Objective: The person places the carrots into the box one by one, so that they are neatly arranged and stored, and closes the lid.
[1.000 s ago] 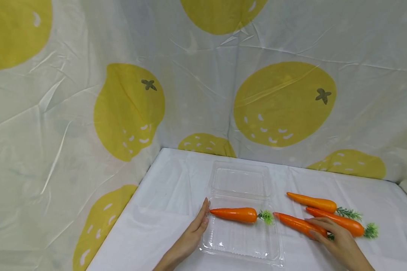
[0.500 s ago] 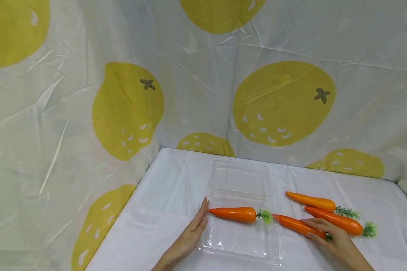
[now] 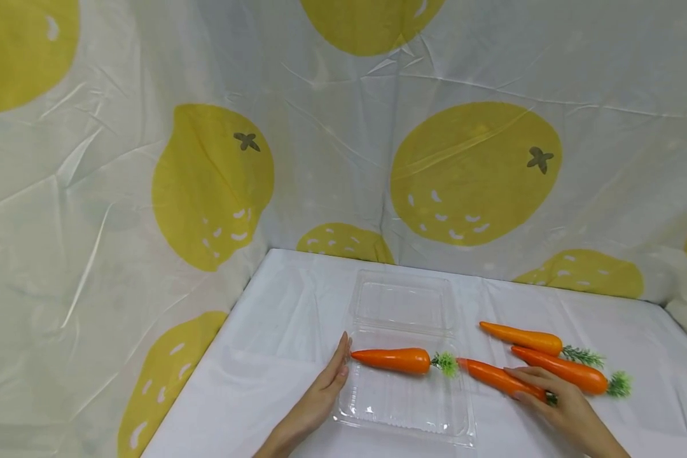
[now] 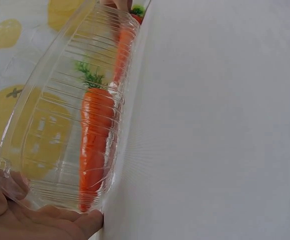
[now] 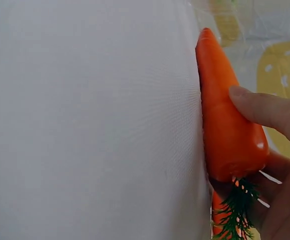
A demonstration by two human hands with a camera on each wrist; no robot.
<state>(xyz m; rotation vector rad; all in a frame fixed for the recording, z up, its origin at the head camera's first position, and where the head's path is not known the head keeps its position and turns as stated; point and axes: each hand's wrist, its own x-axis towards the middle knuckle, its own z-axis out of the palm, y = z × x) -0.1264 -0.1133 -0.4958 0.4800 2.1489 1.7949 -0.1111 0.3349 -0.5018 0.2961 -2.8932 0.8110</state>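
Observation:
A clear plastic hinged container (image 3: 406, 413) lies with its lid folded back. One orange carrot (image 3: 392, 360) with a light green top lies inside, tip to the left. My left hand (image 3: 323, 388) rests along the container's left side, fingers extended against the wall, as the left wrist view also shows. To the right, my right hand (image 3: 561, 401) grips a second carrot (image 5: 224, 115) near its thick end, thumb on one side and fingers on the other. This carrot's tip is right at the container's right edge. Its dark green top (image 5: 237, 205) hangs beside the palm.
Beyond my right hand lie two more carrots, an orange-yellow carrot (image 3: 521, 337) and a redder carrot (image 3: 567, 370) with bushy green tops. The open lid (image 3: 403, 302) extends toward the back. White cloth (image 3: 280, 312) covers the table, and a lemon-print curtain (image 3: 332, 159) hangs behind.
Both hands keep their places on the container and the carrot. The whole head view drifts slightly left and up; no object shifts noticeably on the table.

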